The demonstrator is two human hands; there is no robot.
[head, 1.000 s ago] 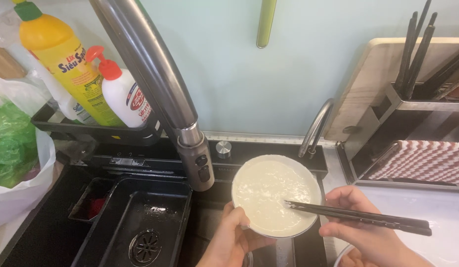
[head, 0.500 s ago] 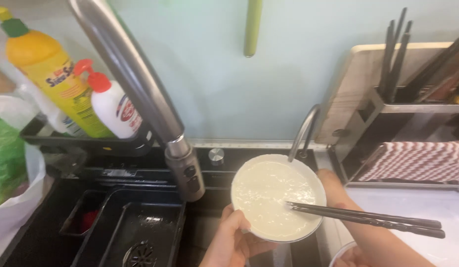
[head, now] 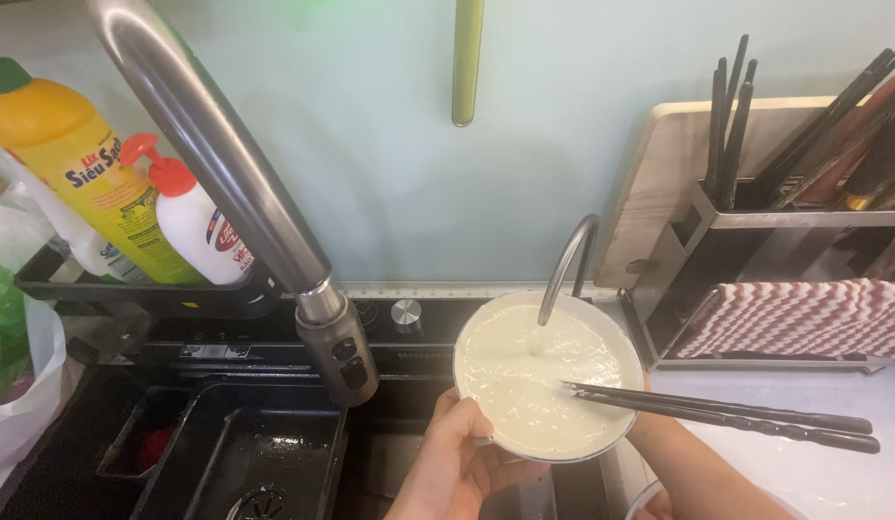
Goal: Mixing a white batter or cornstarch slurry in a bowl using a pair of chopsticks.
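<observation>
White bowl (head: 549,376) sits over the black sink (head: 264,453), directly under the thin curved spout (head: 566,262). The spout's tip appears to reach the milky, cloudy liquid in the bowl, with a small ripple there; likely water running in, hence the placement.

Left hand (head: 457,462) cups the bowl from below at its near-left rim: thumb wrapped up on the edge, fingers hidden under the base. Grip closed on the bowl and carrying its weight, held level so the liquid, which stands close to the rim, does not spill.

Right hand (head: 693,481): mostly out of frame at the bottom edge; only the wrist and forearm show. It carries 2 dark chopsticks (head: 717,416), held together, nearly horizontal, tips dipped at the right side of the liquid. The fingers themselves are not visible, so how they pinch cannot be told. Sticks are laid flat across the rim, a position for stirring the contents.

Around: large grey faucet (head: 236,193) swung aside to the left; yellow bottle (head: 77,169) and white pump bottle (head: 202,226) on a dark rack; utensil holder (head: 756,193) and striped cloth (head: 794,313) at right.

Against the frame 0.5 s ago: bowl, hands and chopsticks keep nearly the same arrangement. The view has shifted slightly, and the thin spout now sits over the bowl's middle instead of at its far rim.
</observation>
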